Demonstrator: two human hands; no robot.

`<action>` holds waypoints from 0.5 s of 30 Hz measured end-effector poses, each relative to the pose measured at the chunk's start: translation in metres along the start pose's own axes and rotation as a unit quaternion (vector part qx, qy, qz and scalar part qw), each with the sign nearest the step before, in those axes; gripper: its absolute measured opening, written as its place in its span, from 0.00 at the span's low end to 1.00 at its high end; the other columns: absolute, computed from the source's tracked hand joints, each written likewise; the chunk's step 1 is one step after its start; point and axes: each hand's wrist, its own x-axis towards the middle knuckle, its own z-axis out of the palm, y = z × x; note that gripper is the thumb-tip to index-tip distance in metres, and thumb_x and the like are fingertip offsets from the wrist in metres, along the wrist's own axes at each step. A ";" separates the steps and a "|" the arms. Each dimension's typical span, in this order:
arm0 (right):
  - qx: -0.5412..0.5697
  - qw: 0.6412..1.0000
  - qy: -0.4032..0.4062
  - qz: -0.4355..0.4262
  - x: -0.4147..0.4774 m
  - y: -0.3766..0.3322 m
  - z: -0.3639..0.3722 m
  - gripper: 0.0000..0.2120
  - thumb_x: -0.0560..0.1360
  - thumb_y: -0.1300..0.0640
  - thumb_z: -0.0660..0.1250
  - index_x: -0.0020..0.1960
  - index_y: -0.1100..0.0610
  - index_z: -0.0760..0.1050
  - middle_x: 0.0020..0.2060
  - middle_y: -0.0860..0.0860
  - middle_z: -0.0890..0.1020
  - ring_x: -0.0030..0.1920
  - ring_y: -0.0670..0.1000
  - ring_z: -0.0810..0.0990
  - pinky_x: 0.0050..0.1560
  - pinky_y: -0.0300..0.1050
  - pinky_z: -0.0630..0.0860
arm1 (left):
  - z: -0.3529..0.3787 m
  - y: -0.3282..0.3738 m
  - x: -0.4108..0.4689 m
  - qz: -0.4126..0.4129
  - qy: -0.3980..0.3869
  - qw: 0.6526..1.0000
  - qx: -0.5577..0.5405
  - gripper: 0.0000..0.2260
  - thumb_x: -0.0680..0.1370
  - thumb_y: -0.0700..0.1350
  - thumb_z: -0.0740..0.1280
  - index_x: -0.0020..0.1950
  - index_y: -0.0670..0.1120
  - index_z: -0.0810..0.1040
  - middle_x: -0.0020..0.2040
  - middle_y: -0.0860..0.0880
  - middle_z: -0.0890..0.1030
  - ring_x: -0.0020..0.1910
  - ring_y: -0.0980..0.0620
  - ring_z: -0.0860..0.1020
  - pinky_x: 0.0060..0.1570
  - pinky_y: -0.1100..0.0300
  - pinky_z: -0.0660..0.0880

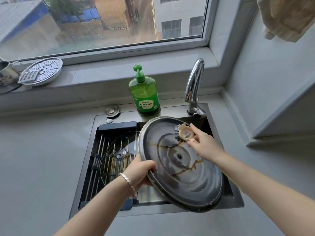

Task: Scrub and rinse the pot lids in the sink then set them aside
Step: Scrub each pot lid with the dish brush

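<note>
Position: the metal lid (180,166) is held tilted over the sink (81,176), underside up, with its far edge near the faucet (194,86). Brown streaks run across the inner rings.

Grip: the left hand (139,171) grips the near-left rim, its fingers (150,165) curled over the edge. The right hand (204,143) pinches the brush (185,132), fingers closed round its beige head, bristles against the upper part of the lid.

Handling:
- The metal lid is large, thin and rigid. It probably has moderate weight that levers against a one-sided rim grip.
- Its surface looks wet, so treat it as slippery.
- Hold it at the rim, or by the central knob underneath, which is not visible here.
- The glass lid (117,155) is breakable. Lift it by its knob and keep it from striking the metal lid.

Containers:
- Sink: the left part carries a rack (102,150) with the glass lid lying flat on it. No standing water is visible.
- Bottle (144,94): it stands behind the sink and is mostly full of green liquid.
- Cup (6,70): it stands on the windowsill at far left. Its contents cannot be seen.
</note>
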 end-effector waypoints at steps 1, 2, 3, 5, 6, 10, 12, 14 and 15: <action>-0.001 1.000 0.014 -0.009 0.002 -0.003 0.003 0.29 0.78 0.58 0.61 0.76 0.48 0.55 0.53 0.53 0.78 0.44 0.46 0.71 0.48 0.37 0.69 | 0.001 -0.003 -0.001 0.007 -0.003 1.000 -0.002 0.11 0.72 0.27 0.56 0.48 0.39 0.69 0.23 0.47 0.73 0.19 0.52 0.72 0.21 0.61 0.73; 0.003 1.000 0.025 -0.014 0.003 -0.007 0.007 0.28 0.78 0.57 0.61 0.75 0.45 0.56 0.50 0.52 0.79 0.44 0.47 0.72 0.47 0.39 0.68 | 0.002 -0.006 -0.002 0.015 -0.003 1.000 -0.001 0.11 0.71 0.27 0.57 0.47 0.40 0.70 0.23 0.48 0.74 0.19 0.53 0.72 0.20 0.63 0.72; 0.009 0.999 0.025 -0.019 0.002 -0.013 0.013 0.28 0.78 0.56 0.61 0.74 0.42 0.57 0.48 0.53 0.79 0.43 0.48 0.74 0.45 0.41 0.68 | 0.004 -0.008 -0.002 0.022 -0.002 1.000 -0.002 0.11 0.70 0.27 0.59 0.47 0.40 0.70 0.23 0.48 0.74 0.19 0.54 0.72 0.20 0.63 0.71; -0.004 0.998 -0.006 -0.067 -0.008 -0.025 0.031 0.28 0.78 0.57 0.60 0.72 0.36 0.56 0.44 0.56 0.81 0.37 0.50 0.74 0.44 0.45 0.72 | 0.006 -0.009 -0.002 0.029 -0.002 1.000 -0.011 0.12 0.69 0.27 0.59 0.47 0.41 0.70 0.23 0.49 0.74 0.20 0.54 0.72 0.21 0.64 0.70; -0.013 0.994 -0.039 -0.102 -0.019 -0.033 0.040 0.30 0.77 0.58 0.60 0.71 0.34 0.54 0.40 0.55 0.81 0.34 0.50 0.73 0.42 0.45 0.73 | 0.006 -0.010 -0.001 0.034 -0.002 0.999 -0.018 0.13 0.69 0.27 0.59 0.47 0.41 0.71 0.23 0.49 0.74 0.20 0.54 0.72 0.21 0.64 0.70; 0.024 0.989 -0.104 -0.104 -0.028 -0.031 0.031 0.27 0.76 0.52 0.65 0.70 0.37 0.60 0.31 0.42 0.74 0.25 0.40 0.69 0.32 0.31 0.66 | 0.000 -0.015 -0.006 0.076 -0.004 0.997 -0.018 0.20 0.57 0.33 0.60 0.48 0.43 0.72 0.28 0.49 0.77 0.25 0.54 0.75 0.26 0.62 0.70; 0.057 0.996 -0.037 -0.051 -0.008 -0.021 0.014 0.27 0.75 0.51 0.67 0.71 0.40 0.63 0.36 0.40 0.76 0.28 0.36 0.70 0.40 0.30 0.67 | 0.002 -0.017 -0.009 0.086 -0.022 0.996 -0.008 0.19 0.57 0.34 0.61 0.48 0.43 0.71 0.30 0.49 0.78 0.27 0.54 0.76 0.29 0.60 0.71; 0.095 0.994 -0.012 -0.044 -0.007 -0.026 0.012 0.27 0.74 0.50 0.68 0.71 0.40 0.63 0.37 0.40 0.77 0.33 0.38 0.70 0.43 0.37 0.68 | 0.009 -0.016 -0.010 0.092 -0.040 0.995 -0.003 0.19 0.58 0.34 0.61 0.48 0.42 0.71 0.30 0.50 0.78 0.28 0.53 0.76 0.30 0.60 0.72; 0.122 0.990 -0.032 -0.065 -0.015 -0.031 0.017 0.27 0.74 0.51 0.68 0.70 0.39 0.64 0.30 0.40 0.74 0.29 0.39 0.68 0.37 0.37 0.66 | 0.011 -0.014 -0.009 0.097 -0.039 0.994 -0.006 0.19 0.57 0.34 0.60 0.48 0.41 0.72 0.30 0.49 0.78 0.29 0.51 0.76 0.31 0.59 0.71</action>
